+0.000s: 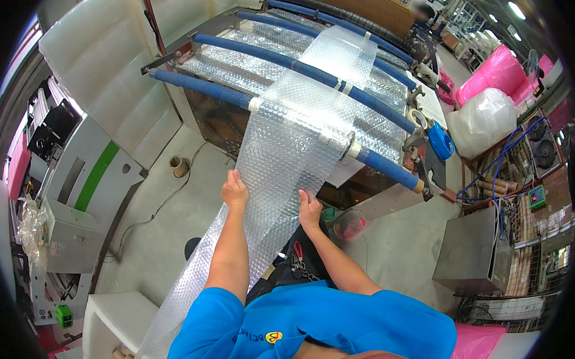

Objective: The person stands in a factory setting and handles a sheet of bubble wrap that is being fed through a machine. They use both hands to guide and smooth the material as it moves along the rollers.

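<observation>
A clear strip of bubble wrap comes down over the blue rollers of a frame, passes between my forearms and trails off to the lower left. My left hand is closed on the strip's left edge. On the right edge, a little lower, my right hand grips the same sheet with the thumb on top. Just beyond my hands, the front blue roller carries the strip across its middle. Parts of my fingers are hidden beneath the sheet.
More blue rollers cross the frame over silvery bubble sheeting. A blue tape dispenser is at its right end. A cardboard core and a cable lie on the floor at left. To the right are pink rolls and a metal cabinet.
</observation>
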`<state>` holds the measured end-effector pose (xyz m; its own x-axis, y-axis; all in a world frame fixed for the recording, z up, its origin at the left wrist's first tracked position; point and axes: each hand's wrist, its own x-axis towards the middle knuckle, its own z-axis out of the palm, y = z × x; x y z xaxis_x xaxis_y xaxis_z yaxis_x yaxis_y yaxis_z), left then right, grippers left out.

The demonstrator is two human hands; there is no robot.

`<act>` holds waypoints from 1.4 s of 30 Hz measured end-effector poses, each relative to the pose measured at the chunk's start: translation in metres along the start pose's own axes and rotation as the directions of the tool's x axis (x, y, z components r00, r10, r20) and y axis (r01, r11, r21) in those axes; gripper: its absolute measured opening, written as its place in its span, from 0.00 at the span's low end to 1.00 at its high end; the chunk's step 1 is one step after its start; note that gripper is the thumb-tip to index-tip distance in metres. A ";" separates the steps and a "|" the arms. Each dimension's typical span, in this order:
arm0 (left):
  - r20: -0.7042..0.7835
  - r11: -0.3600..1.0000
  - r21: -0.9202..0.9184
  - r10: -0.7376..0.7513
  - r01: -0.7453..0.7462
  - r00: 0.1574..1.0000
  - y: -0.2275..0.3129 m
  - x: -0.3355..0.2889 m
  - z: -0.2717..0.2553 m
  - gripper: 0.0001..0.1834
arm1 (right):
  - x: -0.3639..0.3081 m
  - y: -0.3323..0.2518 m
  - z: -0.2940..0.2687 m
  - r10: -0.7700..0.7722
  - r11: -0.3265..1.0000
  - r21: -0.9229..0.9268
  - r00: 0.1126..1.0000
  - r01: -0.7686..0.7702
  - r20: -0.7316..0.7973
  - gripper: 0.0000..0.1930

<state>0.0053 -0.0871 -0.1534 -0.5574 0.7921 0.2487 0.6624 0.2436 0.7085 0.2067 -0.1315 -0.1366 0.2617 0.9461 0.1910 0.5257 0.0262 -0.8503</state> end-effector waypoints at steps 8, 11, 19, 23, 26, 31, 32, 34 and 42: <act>0.011 0.998 -0.066 0.020 -0.019 1.000 -0.018 -0.011 0.006 0.21 | -0.013 0.013 0.004 -0.004 1.000 0.019 1.000 0.004 0.023 0.20; 0.043 0.996 -0.091 -0.015 0.018 0.999 0.004 0.005 0.001 0.21 | 0.001 0.005 0.005 -0.048 0.995 0.081 0.995 0.055 -0.088 0.19; -0.042 0.976 -0.196 0.084 -0.091 0.996 0.086 0.063 -0.003 0.22 | 0.071 -0.032 -0.024 0.029 0.975 0.223 0.997 -0.012 -0.074 0.19; 0.104 0.977 -0.210 0.058 -0.035 0.993 0.101 0.069 -0.019 0.25 | 0.058 -0.029 -0.016 0.023 0.946 0.324 0.995 0.009 -0.097 0.18; 0.124 0.970 -0.241 0.066 -0.035 0.990 0.068 0.054 -0.015 0.27 | 0.021 -0.020 -0.008 0.097 0.973 0.212 0.995 -0.094 -0.005 0.17; 0.290 0.978 -0.142 -0.103 0.150 0.951 0.024 0.015 -0.057 0.25 | -0.038 -0.028 -0.008 0.206 0.910 0.330 0.965 -0.251 0.164 0.18; 0.307 0.977 -0.115 -0.138 0.181 0.942 0.028 0.013 -0.073 0.23 | -0.042 -0.032 -0.011 0.177 0.908 0.343 0.963 -0.240 0.204 0.18; 0.245 0.980 -0.166 -0.070 0.113 0.967 0.042 0.021 -0.108 0.21 | -0.051 -0.044 -0.023 0.121 0.902 0.369 0.953 -0.223 0.279 0.18; 0.141 0.976 -0.214 0.000 0.030 0.990 0.022 0.019 -0.092 0.23 | -0.061 -0.060 -0.030 0.155 0.846 0.460 0.950 -0.269 0.270 0.19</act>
<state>-0.0370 -0.1180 -0.0724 -0.4812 0.8631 0.1536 0.5225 0.1417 0.8408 0.1835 -0.2001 -0.0820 0.1123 0.9902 -0.0829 0.0021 -0.0837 -0.9965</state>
